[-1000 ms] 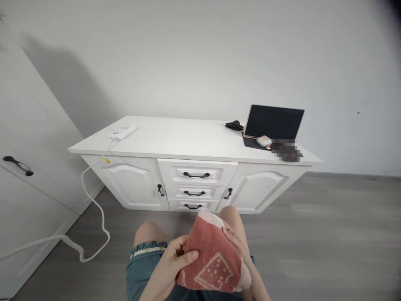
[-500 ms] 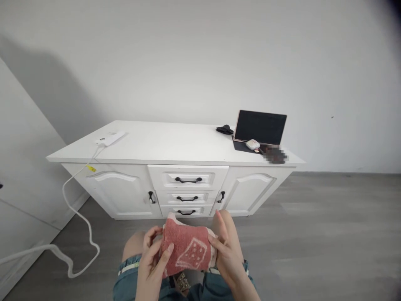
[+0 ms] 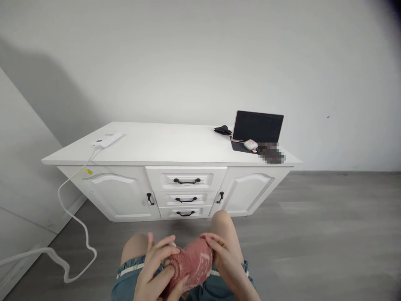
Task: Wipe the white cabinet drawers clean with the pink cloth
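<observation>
Over my lap I hold a fuzzy red cloth bundle (image 3: pixel 194 260) with white markings, folded and sock-like in look. My left hand (image 3: pixel 158 267) grips its left end, with the thumb below and some fingers pressed into a bunched edge. At the upper right end, my right hand (image 3: pixel 223 257) pinches the cloth between thumb and fingers. The underside of the bundle and part of its left end are hidden by my hands.
Ahead stands a white cabinet (image 3: pixel 175 161) with drawers. A tablet (image 3: pixel 258 126), a white earphone case (image 3: pixel 250 144), a black hair claw (image 3: pixel 222 130) and a blurred dark object (image 3: pixel 271 154) lie on its right. A white power strip (image 3: pixel 107 140) and cord (image 3: pixel 77 217) are left.
The cloth bundle has been turned and bunched, so its white diamond pattern now shows only in part. My left hand has moved further over its left end; my right hand still holds the right end.
</observation>
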{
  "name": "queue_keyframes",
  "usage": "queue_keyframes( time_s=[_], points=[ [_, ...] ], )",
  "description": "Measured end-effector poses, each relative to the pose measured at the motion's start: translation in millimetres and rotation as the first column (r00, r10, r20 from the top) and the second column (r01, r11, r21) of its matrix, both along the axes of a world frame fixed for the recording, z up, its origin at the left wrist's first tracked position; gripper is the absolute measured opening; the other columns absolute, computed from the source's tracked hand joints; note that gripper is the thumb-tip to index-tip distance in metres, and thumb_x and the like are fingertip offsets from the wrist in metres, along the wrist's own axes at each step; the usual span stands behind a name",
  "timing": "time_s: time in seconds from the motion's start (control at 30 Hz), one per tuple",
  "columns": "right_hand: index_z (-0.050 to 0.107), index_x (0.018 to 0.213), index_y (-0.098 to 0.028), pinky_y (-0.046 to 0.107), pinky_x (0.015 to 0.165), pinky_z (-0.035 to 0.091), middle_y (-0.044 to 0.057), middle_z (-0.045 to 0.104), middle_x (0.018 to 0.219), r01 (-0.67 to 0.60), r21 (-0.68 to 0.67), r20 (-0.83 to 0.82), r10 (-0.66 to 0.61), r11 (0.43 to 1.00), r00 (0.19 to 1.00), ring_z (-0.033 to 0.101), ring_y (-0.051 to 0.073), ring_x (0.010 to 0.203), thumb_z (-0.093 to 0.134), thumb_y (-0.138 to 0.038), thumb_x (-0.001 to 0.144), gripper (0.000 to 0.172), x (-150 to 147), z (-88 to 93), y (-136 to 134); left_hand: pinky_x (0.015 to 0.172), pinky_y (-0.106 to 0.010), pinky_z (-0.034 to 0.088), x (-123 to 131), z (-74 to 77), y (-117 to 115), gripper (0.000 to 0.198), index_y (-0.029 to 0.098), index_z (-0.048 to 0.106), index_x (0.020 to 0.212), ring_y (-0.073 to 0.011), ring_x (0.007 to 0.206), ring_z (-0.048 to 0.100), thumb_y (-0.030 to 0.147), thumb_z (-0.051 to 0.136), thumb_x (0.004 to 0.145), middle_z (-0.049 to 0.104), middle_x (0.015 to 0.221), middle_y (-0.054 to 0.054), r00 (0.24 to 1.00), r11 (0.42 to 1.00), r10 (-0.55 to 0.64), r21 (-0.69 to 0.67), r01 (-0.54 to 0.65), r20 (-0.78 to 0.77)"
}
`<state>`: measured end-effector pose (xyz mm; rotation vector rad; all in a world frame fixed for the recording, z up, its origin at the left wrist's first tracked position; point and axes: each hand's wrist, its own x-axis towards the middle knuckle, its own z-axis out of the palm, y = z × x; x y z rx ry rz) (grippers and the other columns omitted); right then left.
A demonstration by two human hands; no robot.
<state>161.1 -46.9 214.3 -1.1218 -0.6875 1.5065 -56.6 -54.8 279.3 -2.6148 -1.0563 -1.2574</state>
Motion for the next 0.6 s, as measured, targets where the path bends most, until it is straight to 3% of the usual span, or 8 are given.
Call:
queue_keyframes(
  time_s=[0.07, 0.1, 0.17, 0.23, 0.3, 0.37, 0.5, 0.6],
  points=[
    [0.073, 0.092, -0.021, 0.034, 0.088, 0.046, 0.009, 0.067, 0.099, 0.027, 0.163, 0.207, -0.061, 0.986, 0.976, 0.058, 0.024, 0.100, 0.070, -0.051, 0.071, 0.037, 5, 10.0, -2, 0.118, -0.045, 0.021, 1, 3.9, 0, 0.014, 0.022, 0.056, 0.066, -0.0194, 0.089, 0.066, 0.012, 0.065, 0.070, 0.069, 0.089, -0.006, 0.999, 0.999, -0.018, -0.037, 0.017, -0.049],
    [0.072, 0.096, -0.023, 0.035, 0.094, 0.043, 0.010, 0.065, 0.106, -0.023, 0.248, 0.279, -0.049, 0.969, 0.959, 0.055, 0.025, 0.107, 0.070, -0.053, 0.070, 0.039, 6, 18.1, -4, 0.116, -0.044, 0.025, 2, 6.2, -1, 0.013, 0.022, 0.056, 0.066, -0.0173, 0.082, 0.066, 0.014, 0.066, 0.070, 0.068, 0.086, -0.005, 0.998, 0.998, -0.036, -0.061, 0.032, -0.059],
    [0.069, 0.106, -0.025, 0.036, 0.098, 0.040, 0.010, 0.062, 0.115, -0.246, 0.329, 0.384, 0.109, 0.912, 0.917, 0.052, 0.027, 0.113, 0.074, -0.052, 0.066, 0.048, 4, 37.9, -11, 0.108, -0.038, 0.039, 4, 11.3, -2, 0.012, 0.022, 0.057, 0.065, -0.0158, 0.077, 0.066, 0.019, 0.067, 0.071, 0.066, 0.082, -0.004, 0.996, 0.989, -0.072, -0.136, 0.065, -0.047],
    [0.067, 0.110, -0.025, 0.034, 0.092, 0.044, 0.008, 0.065, 0.110, -0.473, 0.257, 0.452, 0.328, 0.843, 0.830, 0.057, 0.026, 0.104, 0.079, -0.049, 0.060, 0.056, -1, 55.8, -19, 0.087, -0.027, 0.053, 4, 15.7, -4, 0.011, 0.021, 0.059, 0.065, -0.0159, 0.077, 0.066, 0.024, 0.067, 0.072, 0.067, 0.084, -0.005, 0.996, 0.961, -0.089, -0.262, 0.086, 0.002],
    [0.069, 0.102, -0.022, 0.029, 0.079, 0.046, 0.004, 0.068, 0.093, -0.583, 0.133, 0.476, 0.464, 0.802, 0.747, 0.059, 0.022, 0.086, 0.080, -0.049, 0.059, 0.052, -7, 64.5, -25, 0.069, -0.020, 0.055, 3, 17.7, -5, 0.012, 0.021, 0.061, 0.065, -0.0158, 0.076, 0.066, 0.028, 0.065, 0.074, 0.067, 0.086, -0.006, 0.995, 0.914, -0.071, -0.396, 0.093, 0.070],
    [0.070, 0.091, -0.018, 0.025, 0.069, 0.044, 0.001, 0.065, 0.079, -0.594, 0.088, 0.472, 0.491, 0.800, 0.732, 0.055, 0.018, 0.074, 0.076, -0.051, 0.063, 0.044, -12, 61.9, -27, 0.068, -0.021, 0.055, 1, 15.5, -5, 0.010, 0.021, 0.065, 0.072, -0.0180, 0.079, 0.067, 0.030, 0.066, 0.073, 0.069, 0.093, -0.008, 0.991, 0.868, -0.034, -0.487, 0.095, 0.132],
    [0.067, 0.080, -0.013, 0.022, 0.060, 0.035, -0.003, 0.051, 0.067, -0.554, 0.148, 0.463, 0.437, 0.820, 0.771, 0.041, 0.011, 0.065, 0.073, -0.049, 0.068, 0.038, -11, 43.7, -21, 0.083, -0.029, 0.054, 0, -1.3, 1, 0.020, 0.022, 0.068, 0.088, -0.0245, 0.098, 0.067, 0.033, 0.069, 0.072, 0.069, 0.110, -0.013, 0.964, 0.771, 0.113, -0.634, 0.067, 0.240],
    [0.064, 0.075, -0.012, 0.022, 0.056, 0.030, -0.004, 0.044, 0.062, -0.551, 0.145, 0.404, 0.459, 0.822, 0.791, 0.034, 0.010, 0.061, 0.072, -0.049, 0.070, 0.038, -10, 38.7, -15, 0.082, -0.030, 0.054, 7, -14.0, 5, 0.016, 0.021, 0.067, 0.083, -0.0239, 0.095, 0.067, 0.034, 0.068, 0.073, 0.071, 0.103, -0.012, 0.870, 0.687, 0.256, -0.712, 0.143, 0.422]
  ],
)
